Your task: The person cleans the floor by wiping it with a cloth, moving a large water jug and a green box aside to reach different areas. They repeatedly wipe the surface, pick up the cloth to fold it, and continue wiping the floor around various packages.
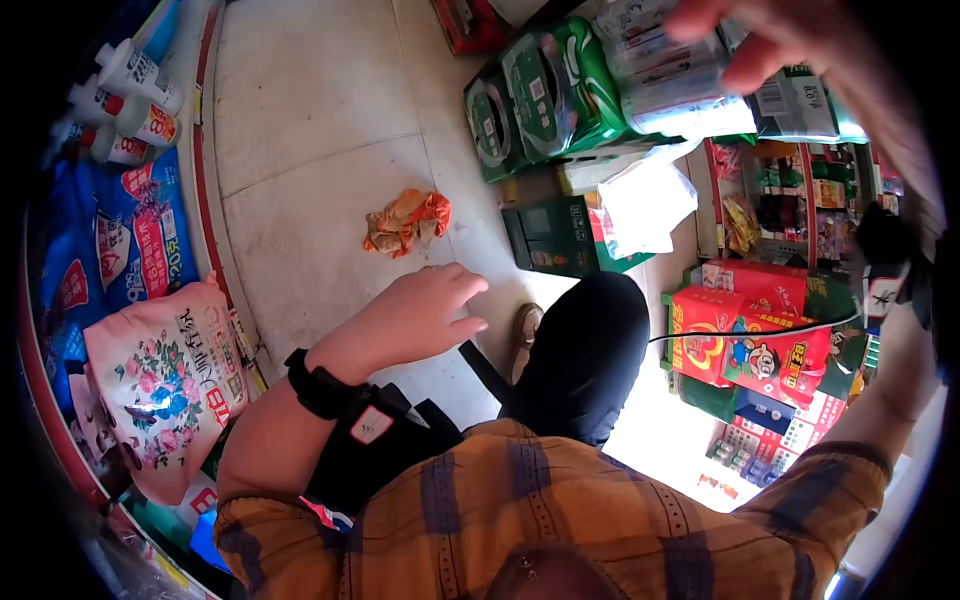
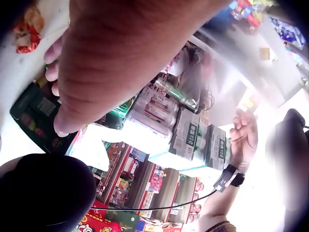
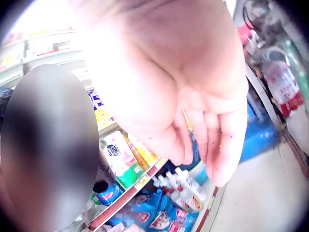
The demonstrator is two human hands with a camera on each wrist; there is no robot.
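In the head view my left hand (image 1: 425, 308) hovers over the pale floor with loosely bent fingers and nothing in its grasp. Beyond its fingertips, a crumpled orange-and-tan bundle (image 1: 408, 222), cloth-like, lies on the tiles. To that hand's right stands a dark green box (image 1: 550, 235) with a white sheet (image 1: 648, 205) on top. My right hand (image 1: 755, 45) is raised at the upper right, overlapping shrink-wrapped packs (image 1: 680, 85). The left wrist view shows this right hand (image 2: 245, 137) empty, fingers spread. Up close in the right wrist view, its palm (image 3: 193, 82) holds nothing.
White bottles (image 1: 140, 85), blue bags (image 1: 115, 235) and a pink floral bag (image 1: 165, 390) line the left shelf. Green-wrapped packs (image 1: 540, 90) are stacked ahead. Red cartons (image 1: 750, 335) stand at right. A thin cable (image 1: 750, 332) runs to the right wrist.
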